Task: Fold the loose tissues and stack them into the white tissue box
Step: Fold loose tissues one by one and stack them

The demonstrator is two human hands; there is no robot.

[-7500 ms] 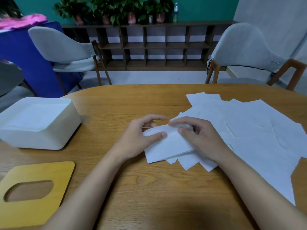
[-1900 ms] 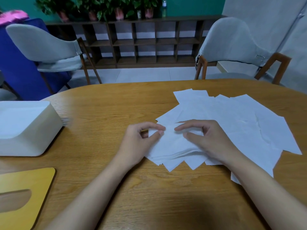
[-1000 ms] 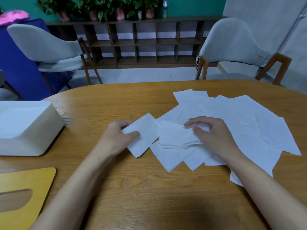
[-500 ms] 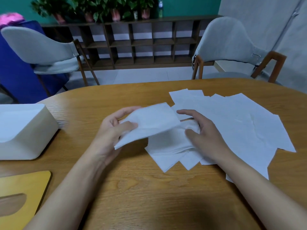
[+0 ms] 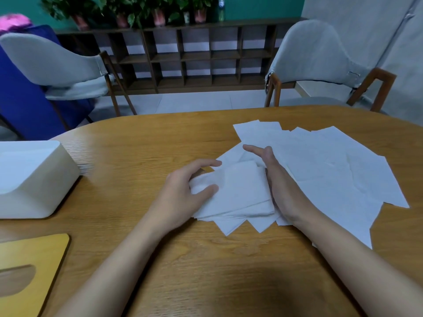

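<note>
A folded white tissue (image 5: 238, 191) lies at the table's middle on top of other tissues. My left hand (image 5: 185, 191) grips its left edge, thumb on top and fingers curled round the far side. My right hand (image 5: 278, 181) stands on edge against the tissue's right side, fingers straight. Several loose flat tissues (image 5: 332, 170) spread out to the right. The white tissue box (image 5: 34, 177) sits open at the far left with white tissue inside.
A yellow wooden lid (image 5: 29, 268) with an oval slot lies at the near left. Two grey chairs (image 5: 320, 65) stand beyond the wooden table (image 5: 206, 271), with a dark shelf unit behind them.
My left hand has brought the lifted tissue down onto the pile at the middle. My right hand has straightened and moved against its right side.
</note>
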